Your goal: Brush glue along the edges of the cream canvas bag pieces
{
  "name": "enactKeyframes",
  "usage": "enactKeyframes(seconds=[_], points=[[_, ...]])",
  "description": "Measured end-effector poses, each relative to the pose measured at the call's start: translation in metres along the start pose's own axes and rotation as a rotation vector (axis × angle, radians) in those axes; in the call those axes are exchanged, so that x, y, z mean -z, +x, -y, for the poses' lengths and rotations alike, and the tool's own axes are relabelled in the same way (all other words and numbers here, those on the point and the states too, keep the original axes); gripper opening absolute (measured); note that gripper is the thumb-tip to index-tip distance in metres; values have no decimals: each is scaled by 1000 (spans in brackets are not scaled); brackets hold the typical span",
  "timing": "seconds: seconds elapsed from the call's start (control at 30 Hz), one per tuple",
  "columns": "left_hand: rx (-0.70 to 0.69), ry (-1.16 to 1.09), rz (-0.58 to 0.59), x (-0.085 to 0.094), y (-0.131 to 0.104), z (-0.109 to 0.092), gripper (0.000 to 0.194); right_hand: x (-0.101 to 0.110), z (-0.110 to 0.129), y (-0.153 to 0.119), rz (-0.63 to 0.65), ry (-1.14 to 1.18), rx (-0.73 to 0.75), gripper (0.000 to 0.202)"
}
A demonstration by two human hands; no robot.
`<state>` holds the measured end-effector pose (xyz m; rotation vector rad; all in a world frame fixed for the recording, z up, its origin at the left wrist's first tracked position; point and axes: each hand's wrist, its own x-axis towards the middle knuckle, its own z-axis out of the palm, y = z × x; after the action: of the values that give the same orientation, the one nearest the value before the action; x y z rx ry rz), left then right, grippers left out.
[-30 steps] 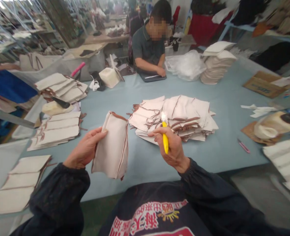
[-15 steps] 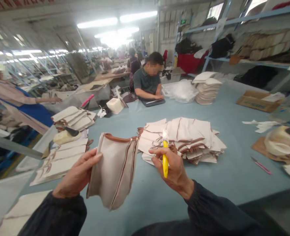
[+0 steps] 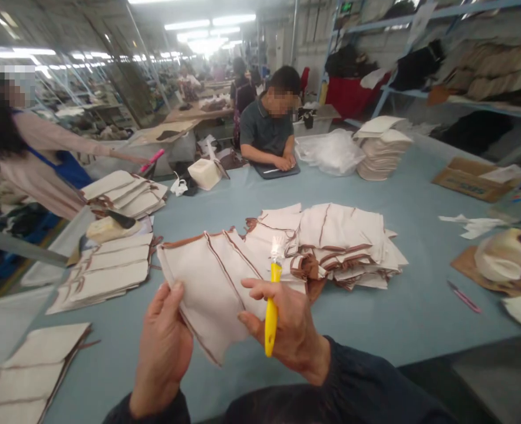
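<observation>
Between thumb and fingers, my left hand (image 3: 165, 341) grips the left edge of a cream fabric panel (image 3: 211, 282) with brown piped seams and a brown top edge. My right hand (image 3: 293, 330) holds a yellow-handled brush (image 3: 271, 318), its whitish bristles pointing up. The thumb and index finger of that hand lie at the panel's right part, and I cannot tell whether they grip it. Just beyond, a pile of similar panels (image 3: 349, 235) with brown edging lies on the blue-green table (image 3: 402, 330).
More panel stacks lie at left (image 3: 114, 265) and near left (image 3: 35, 371). On the right are a glue-coloured container (image 3: 503, 265), pink snips (image 3: 464, 296) and a cardboard box (image 3: 477, 179). A co-worker (image 3: 269, 129) sits across the table; another person (image 3: 43, 147) stands at left.
The held panel has turned flatter, spreading its seams towards the right. My right hand with the brush has come left and down to it. My left hand has shifted right and lower.
</observation>
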<state>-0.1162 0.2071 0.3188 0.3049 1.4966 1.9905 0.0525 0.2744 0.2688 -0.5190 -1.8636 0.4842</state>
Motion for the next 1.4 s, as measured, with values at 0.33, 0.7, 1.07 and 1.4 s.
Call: enactKeyframes(seconds=[0.33, 0.7, 1.07, 1.4], points=[[156, -10, 78, -21, -34, 109, 45, -27, -23, -58, 107, -277, -142, 23], [-220, 517, 88, 42, -47, 124, 38, 21, -68, -89, 134, -204, -74, 6], [-426, 595, 385, 40, -34, 114, 13, 40, -54, -93, 144, -113, -46, 16], [-162, 624, 667, 11, -56, 46, 24, 73, -1, -47, 255, -112, -22, 10]])
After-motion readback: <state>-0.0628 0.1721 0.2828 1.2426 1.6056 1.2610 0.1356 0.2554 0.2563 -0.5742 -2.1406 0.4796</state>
